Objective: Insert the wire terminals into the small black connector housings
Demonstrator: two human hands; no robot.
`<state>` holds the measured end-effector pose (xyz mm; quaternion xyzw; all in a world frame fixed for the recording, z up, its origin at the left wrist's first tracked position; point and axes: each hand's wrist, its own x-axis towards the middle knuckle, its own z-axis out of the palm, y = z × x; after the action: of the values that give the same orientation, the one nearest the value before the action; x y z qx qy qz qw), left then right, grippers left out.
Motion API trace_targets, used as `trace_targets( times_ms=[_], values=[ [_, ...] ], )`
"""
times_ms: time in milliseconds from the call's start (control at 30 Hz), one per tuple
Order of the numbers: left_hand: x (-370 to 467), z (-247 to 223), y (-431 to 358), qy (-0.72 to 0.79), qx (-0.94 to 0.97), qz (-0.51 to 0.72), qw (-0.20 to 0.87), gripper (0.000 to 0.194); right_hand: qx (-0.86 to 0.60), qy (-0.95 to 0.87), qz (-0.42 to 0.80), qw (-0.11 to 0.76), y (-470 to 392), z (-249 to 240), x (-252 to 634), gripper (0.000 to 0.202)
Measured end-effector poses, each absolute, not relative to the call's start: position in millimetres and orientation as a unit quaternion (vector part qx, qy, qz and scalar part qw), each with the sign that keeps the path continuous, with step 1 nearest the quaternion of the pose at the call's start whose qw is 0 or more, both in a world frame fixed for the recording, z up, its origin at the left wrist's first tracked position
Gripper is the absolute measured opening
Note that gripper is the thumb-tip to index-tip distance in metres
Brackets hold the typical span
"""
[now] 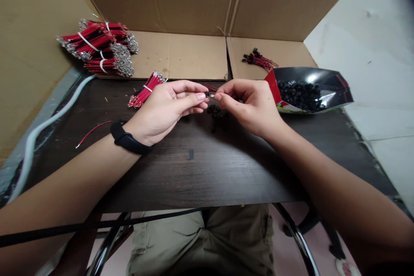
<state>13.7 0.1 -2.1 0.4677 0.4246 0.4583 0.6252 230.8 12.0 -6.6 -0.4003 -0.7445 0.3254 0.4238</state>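
Between the fingertips of my left hand [179, 99] is a small black connector housing [207, 94], pinched by thumb and fingers. My right hand [249, 101] pinches a wire with a silvery metal terminal [212, 95] at its end, close against the housing. Whether the terminal is inside the housing I cannot tell. Red and black wire [211, 87] shows behind the fingertips. Just below the hands several loose black housings [215, 110] lie on the dark table. Beside my left hand rests a tied bundle of red and black wires [148, 89].
Tied wire bundles [100, 47] are piled at the back left on cardboard [181, 54]. Wires with black connectors [258, 59] lie at the back right. An open box [343, 95] holds many black housings. A single red wire [93, 128] and a dark scrap [191, 154] lie on the table [155, 181].
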Motion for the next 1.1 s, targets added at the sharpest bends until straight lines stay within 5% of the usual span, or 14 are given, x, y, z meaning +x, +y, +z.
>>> trace_targets(
  times_ms=[733,1100],
  values=[
    [13.5,-4.7,0.6,0.417,0.514,0.455,0.596,0.021,-0.390,-0.738,0.346,0.429,11.3,-7.5,228.6,0.026],
    [17.1,-2.6,-3.7,0.445,0.593,0.462,0.487,0.020,-0.382,-0.737,0.347,0.437,11.8,-12.1,228.0,0.039]
  ],
)
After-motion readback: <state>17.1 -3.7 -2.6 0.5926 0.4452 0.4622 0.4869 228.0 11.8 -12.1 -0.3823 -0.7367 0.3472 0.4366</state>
